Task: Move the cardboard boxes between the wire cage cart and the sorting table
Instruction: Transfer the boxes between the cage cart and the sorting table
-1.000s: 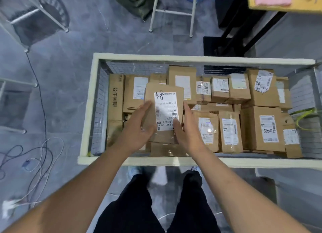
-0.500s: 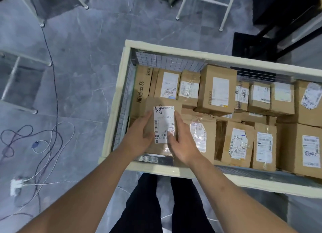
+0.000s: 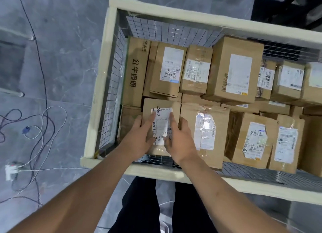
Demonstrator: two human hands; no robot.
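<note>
View from above into a cart (image 3: 104,76) with a cream padded rim and wire mesh walls, standing on a grey marbled tile floor (image 3: 66,41). The cart is packed with brown boxes (image 3: 233,71), most bearing white shipping labels; a tall one against the left wall has large black Chinese print.

In the near left corner a small box (image 3: 148,104) sits among the others, just beside the left mesh wall. Both hands grip it. The left hand (image 3: 139,137) holds its left side and the right hand (image 3: 180,140) its right side; each thumb lies across the white label (image 3: 161,123) on top, and the fingers curl down over the edges.

On the floor to the left, dark and white cables (image 3: 41,128) loop loosely, leading to a white plug block (image 3: 10,170). Pale tubular legs show at the far left edge. Black trousers (image 3: 139,206) appear below the near rim. A dark frame stands beyond the far right corner.
</note>
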